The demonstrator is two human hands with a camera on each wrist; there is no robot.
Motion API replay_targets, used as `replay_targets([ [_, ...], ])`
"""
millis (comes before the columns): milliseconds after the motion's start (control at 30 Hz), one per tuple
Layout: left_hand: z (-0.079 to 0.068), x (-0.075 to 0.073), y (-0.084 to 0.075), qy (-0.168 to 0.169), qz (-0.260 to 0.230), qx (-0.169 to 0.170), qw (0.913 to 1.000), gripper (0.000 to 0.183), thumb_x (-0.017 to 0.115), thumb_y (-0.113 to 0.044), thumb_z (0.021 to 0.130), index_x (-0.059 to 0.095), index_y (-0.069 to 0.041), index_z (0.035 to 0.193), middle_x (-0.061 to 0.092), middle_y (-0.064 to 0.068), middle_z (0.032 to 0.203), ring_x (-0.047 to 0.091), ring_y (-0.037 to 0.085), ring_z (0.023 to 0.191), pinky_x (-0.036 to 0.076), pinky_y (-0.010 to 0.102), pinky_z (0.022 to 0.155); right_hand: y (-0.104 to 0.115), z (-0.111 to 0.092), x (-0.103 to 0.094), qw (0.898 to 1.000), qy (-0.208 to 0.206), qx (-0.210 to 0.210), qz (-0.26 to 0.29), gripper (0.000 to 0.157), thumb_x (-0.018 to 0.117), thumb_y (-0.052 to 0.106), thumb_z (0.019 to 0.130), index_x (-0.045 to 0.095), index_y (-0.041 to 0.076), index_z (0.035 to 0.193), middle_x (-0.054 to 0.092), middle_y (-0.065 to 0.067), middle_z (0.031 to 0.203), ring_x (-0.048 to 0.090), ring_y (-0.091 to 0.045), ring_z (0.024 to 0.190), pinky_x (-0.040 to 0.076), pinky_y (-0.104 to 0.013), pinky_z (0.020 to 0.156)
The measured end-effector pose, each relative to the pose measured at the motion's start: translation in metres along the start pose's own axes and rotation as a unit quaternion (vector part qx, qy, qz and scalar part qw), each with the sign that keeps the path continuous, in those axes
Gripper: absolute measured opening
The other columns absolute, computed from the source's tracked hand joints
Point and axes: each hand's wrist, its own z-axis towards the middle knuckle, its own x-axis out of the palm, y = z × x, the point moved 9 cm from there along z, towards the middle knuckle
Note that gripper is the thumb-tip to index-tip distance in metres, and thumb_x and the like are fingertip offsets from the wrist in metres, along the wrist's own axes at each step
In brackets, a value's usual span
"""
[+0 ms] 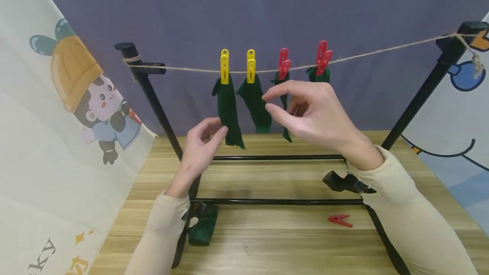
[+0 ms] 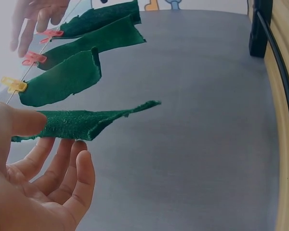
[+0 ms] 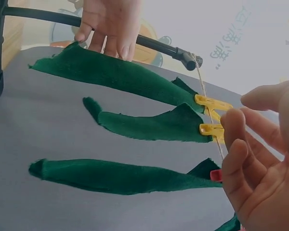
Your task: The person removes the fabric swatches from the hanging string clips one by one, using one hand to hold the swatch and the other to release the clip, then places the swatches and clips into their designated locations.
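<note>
Several dark green cloth strips hang from a twine line. A yellow clothespin clips the leftmost strip, and another yellow clothespin clips the second strip. Two red clothespins hold the strips further right, partly hidden by my right hand. My left hand is at the leftmost strip's edge, thumb and loosely bent fingers on either side of it. My right hand hovers in front of the line near the second strip. Its thumb and index finger stand apart with nothing between them.
A black frame carries the line, its lower bars crossing over the wooden table. One red clothespin lies on the table at right. A green cloth piece lies by the frame's left leg. A grey-blue curtain hangs behind.
</note>
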Motion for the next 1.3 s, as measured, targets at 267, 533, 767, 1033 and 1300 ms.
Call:
replay_targets([
  [267,0.009,0.0,-0.004,0.004,-0.018,0.013,0.9997,0.023,0.058,-0.01,0.096,0.063,0.003,0.114,0.065,0.019,0.1,0.06,0.027,0.081,0.052,0.035,0.07,0.013,0.011,-0.009,0.997,-0.056,0.03,0.036,0.016,0.067,-0.001,0.085,0.07,-0.001,0.1,0.066,-0.005,0.112,0.056,-0.005,0.052,0.043,-0.025,0.048],
  [533,0.027,0.001,0.014,-0.002,-0.045,0.022,0.9987,0.024,0.06,-0.016,0.096,0.064,0.0,0.113,0.066,0.013,0.105,0.061,0.025,0.091,0.052,0.03,0.067,0.018,0.02,-0.009,0.995,-0.071,0.037,0.056,0.018,0.067,-0.002,0.085,0.069,-0.003,0.103,0.066,-0.006,0.11,0.052,-0.009,0.051,0.04,-0.027,0.048],
  [767,0.032,0.004,0.019,0.002,-0.054,0.025,0.9982,0.027,0.062,-0.027,0.095,0.066,-0.005,0.109,0.066,0.008,0.101,0.061,0.021,0.088,0.053,0.042,0.07,0.024,0.035,-0.002,0.996,-0.06,0.033,0.048,0.019,0.063,0.0,0.088,0.068,0.0,0.107,0.067,-0.003,0.104,0.049,-0.007,0.044,0.034,-0.027,0.043],
  [1033,0.035,0.003,0.015,-0.002,-0.056,0.031,0.998,0.027,0.061,-0.027,0.096,0.066,-0.003,0.107,0.067,0.011,0.096,0.062,0.025,0.081,0.053,0.044,0.069,0.004,0.054,0.017,0.999,-0.026,0.023,-0.03,0.029,0.054,0.016,0.096,0.063,0.013,0.123,0.062,0.01,0.113,0.042,-0.003,0.044,0.036,-0.025,0.045],
  [1300,0.032,0.007,-0.009,0.015,-0.047,0.043,0.9979,0.023,0.056,-0.015,0.098,0.064,0.005,0.105,0.066,0.021,0.094,0.06,0.036,0.082,0.052,0.036,0.066,-0.009,0.065,0.031,0.993,0.02,0.05,-0.102,0.039,0.053,0.029,0.097,0.055,0.016,0.133,0.054,0.005,0.078,0.043,-0.006,0.045,0.035,-0.027,0.045],
])
